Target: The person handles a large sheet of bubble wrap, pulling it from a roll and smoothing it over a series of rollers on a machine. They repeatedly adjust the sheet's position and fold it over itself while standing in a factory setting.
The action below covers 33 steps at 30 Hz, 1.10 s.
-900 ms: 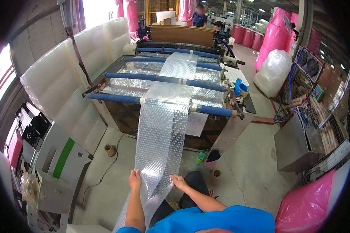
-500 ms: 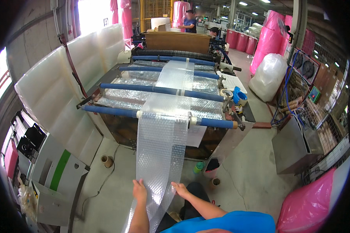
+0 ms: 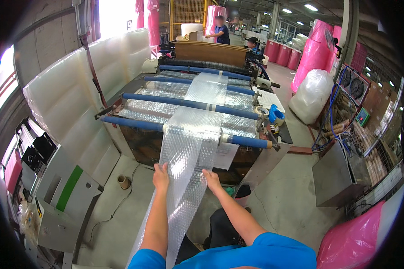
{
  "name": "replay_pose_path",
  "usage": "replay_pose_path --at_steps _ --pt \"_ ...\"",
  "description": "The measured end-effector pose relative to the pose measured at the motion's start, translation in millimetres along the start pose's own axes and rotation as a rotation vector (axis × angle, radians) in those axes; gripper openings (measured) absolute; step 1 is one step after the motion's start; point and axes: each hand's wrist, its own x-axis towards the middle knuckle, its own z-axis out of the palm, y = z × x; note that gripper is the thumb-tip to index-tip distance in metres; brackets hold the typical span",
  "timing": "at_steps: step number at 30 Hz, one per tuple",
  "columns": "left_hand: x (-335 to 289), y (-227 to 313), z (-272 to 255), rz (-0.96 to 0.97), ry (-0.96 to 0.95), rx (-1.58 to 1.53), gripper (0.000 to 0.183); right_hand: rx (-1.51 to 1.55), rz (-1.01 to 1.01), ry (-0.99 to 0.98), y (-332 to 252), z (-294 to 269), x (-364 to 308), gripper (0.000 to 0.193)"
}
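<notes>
both hands have slid higher up the bubble wrap strip (image 3: 188,157) since the earlier frame. left hand (image 3: 160,176) and right hand (image 3: 211,179) each grasp an edge, centre frame. one strip, partly drawn off four blue rollers (image 3: 184,103); most sits on the machine.

Single head-worn fisheye, looking down and forward, hands close, machine (image 3: 188,107) beyond

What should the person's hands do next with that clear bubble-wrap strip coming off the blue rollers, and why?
Probably draw it further down toward the body. The left hand and right hand each grip an edge of the clear bubble-wrap strip, which hangs over the front blue roller and already trails below the hands.
</notes>
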Motion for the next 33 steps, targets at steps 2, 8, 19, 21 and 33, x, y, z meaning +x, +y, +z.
replay_pose_path --at_steps 2,8,19,21,33 --pt "4.0 12.2 -10.5 0.009 0.018 -0.059 0.047 0.113 0.057 0.038 -21.1 6.5 -4.8 0.031" --pt "-23.2 -13.4 -29.8 -0.149 -0.263 0.025 0.079 -0.043 -0.009 0.142 18.5 15.6 -47.6 0.021" --pt "-121.1 -83.5 -79.8 -0.304 -0.246 0.102 0.085 -0.095 0.257 -0.257 72.4 26.0 -159.7 0.029" --pt "-126.5 -73.9 -96.0 -0.275 -0.143 0.125 0.078 -0.088 0.223 -0.310 72.7 27.6 -163.2 0.030" --pt "-127.8 -47.4 -159.0 -0.080 0.121 -0.151 0.042 0.198 0.164 -0.417 -31.9 40.6 -211.5 0.032"
